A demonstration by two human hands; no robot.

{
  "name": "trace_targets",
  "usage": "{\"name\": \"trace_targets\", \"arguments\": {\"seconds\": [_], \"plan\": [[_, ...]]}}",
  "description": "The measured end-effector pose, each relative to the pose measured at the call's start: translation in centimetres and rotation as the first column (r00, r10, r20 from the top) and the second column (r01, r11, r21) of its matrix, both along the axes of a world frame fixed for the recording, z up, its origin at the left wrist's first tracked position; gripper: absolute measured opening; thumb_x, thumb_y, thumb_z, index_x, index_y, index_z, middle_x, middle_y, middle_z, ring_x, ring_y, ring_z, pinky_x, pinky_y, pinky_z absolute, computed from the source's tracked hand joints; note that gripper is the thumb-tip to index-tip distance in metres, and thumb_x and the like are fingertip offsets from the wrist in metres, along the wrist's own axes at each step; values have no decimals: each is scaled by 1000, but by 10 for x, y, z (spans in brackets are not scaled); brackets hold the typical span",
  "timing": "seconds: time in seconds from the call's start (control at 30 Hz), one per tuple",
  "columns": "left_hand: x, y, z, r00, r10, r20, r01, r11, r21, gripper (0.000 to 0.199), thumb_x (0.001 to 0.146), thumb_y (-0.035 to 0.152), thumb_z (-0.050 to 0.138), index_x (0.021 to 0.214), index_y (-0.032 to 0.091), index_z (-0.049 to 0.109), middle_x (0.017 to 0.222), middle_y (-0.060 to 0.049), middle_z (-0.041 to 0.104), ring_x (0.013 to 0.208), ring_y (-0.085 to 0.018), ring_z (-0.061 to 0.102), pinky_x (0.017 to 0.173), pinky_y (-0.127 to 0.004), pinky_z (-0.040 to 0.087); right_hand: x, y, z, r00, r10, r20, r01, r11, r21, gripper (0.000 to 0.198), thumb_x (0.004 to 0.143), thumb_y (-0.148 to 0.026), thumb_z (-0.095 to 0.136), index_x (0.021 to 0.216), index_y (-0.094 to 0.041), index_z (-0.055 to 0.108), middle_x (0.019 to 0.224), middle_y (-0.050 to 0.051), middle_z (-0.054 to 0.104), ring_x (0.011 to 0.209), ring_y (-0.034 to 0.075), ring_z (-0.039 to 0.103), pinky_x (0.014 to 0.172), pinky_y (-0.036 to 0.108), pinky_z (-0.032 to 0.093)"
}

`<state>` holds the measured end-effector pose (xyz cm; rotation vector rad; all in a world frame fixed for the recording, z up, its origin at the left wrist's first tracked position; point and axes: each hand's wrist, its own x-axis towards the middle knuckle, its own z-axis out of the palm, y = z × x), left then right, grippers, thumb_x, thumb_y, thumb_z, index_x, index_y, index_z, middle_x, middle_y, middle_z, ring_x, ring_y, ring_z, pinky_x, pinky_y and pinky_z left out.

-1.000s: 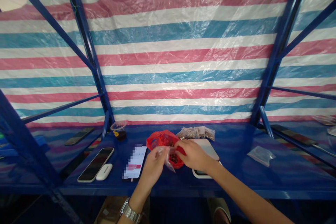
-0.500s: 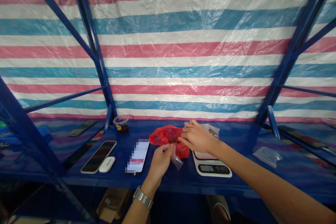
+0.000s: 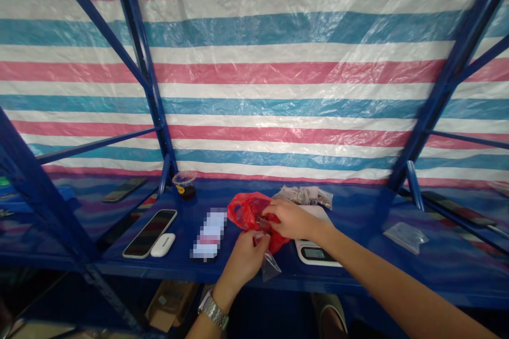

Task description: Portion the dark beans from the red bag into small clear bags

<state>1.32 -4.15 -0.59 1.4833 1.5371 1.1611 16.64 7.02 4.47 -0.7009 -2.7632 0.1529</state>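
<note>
My left hand [image 3: 247, 258], with a metal-band watch on its wrist, pinches a small clear plastic bag [image 3: 271, 268] at the near side of a red plastic bag [image 3: 248, 211]. The red bag lies open, with small brownish pieces visible in its mouth. Over that mouth is my right hand [image 3: 292, 219], fingers bent and closed together at the small bag's top; whatever they pinch is too small to make out. A white digital scale [image 3: 317, 255] sits partly under my right hand and forearm. Behind it lie several filled clear bags [image 3: 306, 195].
To the left are a phone with a lit, blurred screen [image 3: 209, 235], a dark-screened phone [image 3: 150, 233], a white earbud case [image 3: 163, 244] and a plastic cup of dark liquid [image 3: 185, 186]. Flat clear bags [image 3: 405, 237] lie at right. Blue metal posts [image 3: 149, 79] frame the table.
My right hand has moved down and toward my left hand, uncovering the filled bags behind. The small clear bag has shifted slightly nearer to me.
</note>
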Motion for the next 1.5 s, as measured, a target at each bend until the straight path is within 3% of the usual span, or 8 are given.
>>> {"name": "trace_targets", "arguments": {"seconds": [0.13, 0.33, 0.47, 0.73, 1.1, 1.23, 1.33, 1.5], "plan": [[-1, 7, -1, 995, 26, 98, -24, 999, -21, 36, 88, 45, 57, 65, 18, 63, 62, -1, 61, 60, -17, 53, 60, -28, 36, -14, 5, -18, 998, -38, 41, 39, 999, -24, 13, 87, -20, 67, 97, -17, 73, 101, 11, 76, 95, 24, 68, 85, 33, 46], [-6, 19, -10, 979, 96, 178, -90, 995, -37, 43, 83, 56, 62, 63, 17, 62, 62, -2, 59, 63, -17, 52, 62, -28, 36, -14, 14, -19, 972, -143, 188, 94, 964, 247, 29, 81, -6, 61, 109, -10, 71, 114, 17, 72, 116, 30, 63, 101, 40, 42], [-6, 30, -18, 958, 67, 280, -44, 995, -87, 53, 77, 69, 64, 68, 16, 64, 61, 0, 59, 63, -16, 51, 63, -28, 36, -19, 22, -13, 946, -247, 208, 184, 942, 281, 32, 79, -9, 65, 111, -12, 70, 116, 16, 73, 115, 31, 63, 100, 41, 42], [-4, 50, -22, 786, 141, 602, -153, 988, -32, 51, 71, 59, 78, 93, 13, 76, 92, -9, 76, 95, -26, 68, 88, -36, 48, -27, 24, -16, 957, -231, 173, 197, 961, 196, 26, 89, -11, 55, 109, -16, 72, 117, 14, 74, 118, 28, 63, 98, 37, 43], [-13, 56, -17, 551, 190, 813, -189, 977, -101, 36, 72, 46, 74, 90, 15, 71, 85, -5, 76, 82, -21, 69, 79, -32, 52, -22, 25, -35, 964, -260, -60, 261, 965, 2, 27, 78, -9, 65, 99, -21, 78, 103, 8, 78, 103, 25, 68, 94, 34, 45], [-18, 54, -16, 740, 147, 656, -172, 985, -27, 39, 80, 52, 68, 95, 15, 71, 89, -6, 73, 86, -23, 68, 84, -37, 52, -21, 24, -44, 923, -335, -189, 303, 936, -181, 21, 82, -17, 69, 100, -24, 79, 101, 6, 79, 99, 24, 70, 91, 33, 48], [-22, 50, -16, 925, 241, 294, -295, 943, 155, 38, 85, 52, 65, 97, 16, 71, 99, -11, 70, 100, -28, 64, 97, -45, 48, -18, 25, -48, 874, -370, -314, 259, 902, -345, 22, 83, -17, 70, 102, -23, 78, 103, 6, 80, 99, 24, 72, 93, 34, 50], [-21, 35, -15, 888, 446, -113, -343, 805, 483, 30, 94, 41, 59, 113, 20, 65, 128, -16, 53, 126, -32, 49, 112, -54, 37, -6, 19, -42, 763, -330, -556, -10, 854, -520, 23, 85, -21, 67, 106, -21, 77, 111, 7, 78, 106, 24, 71, 103, 40, 50]]}}
